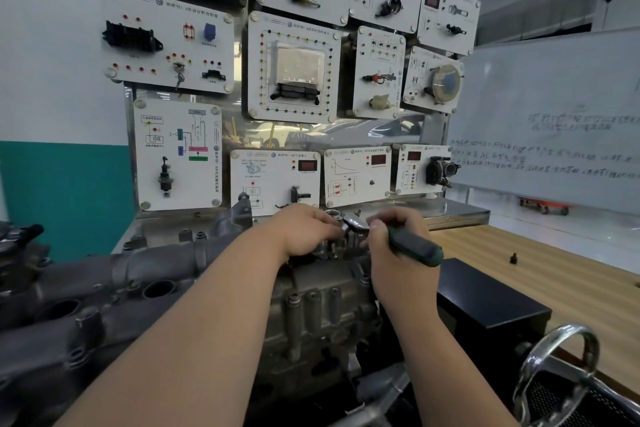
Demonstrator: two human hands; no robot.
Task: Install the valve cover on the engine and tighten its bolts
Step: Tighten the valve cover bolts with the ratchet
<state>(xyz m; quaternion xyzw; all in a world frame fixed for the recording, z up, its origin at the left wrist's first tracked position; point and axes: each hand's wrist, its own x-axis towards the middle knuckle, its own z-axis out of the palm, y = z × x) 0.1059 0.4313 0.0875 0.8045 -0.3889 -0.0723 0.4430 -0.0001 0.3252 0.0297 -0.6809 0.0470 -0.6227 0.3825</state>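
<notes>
Head view: the right hand (391,246) grips the ratchet (414,246) by its green-black handle. The left hand (304,229) curls its fingers round the rounded chrome head, over the rough cast-metal engine (322,305).

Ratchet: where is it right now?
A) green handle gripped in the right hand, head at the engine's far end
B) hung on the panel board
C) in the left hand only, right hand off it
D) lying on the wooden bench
A: the right hand grips the green handle of the ratchet, while the left hand holds at its chrome head above the engine.
</notes>
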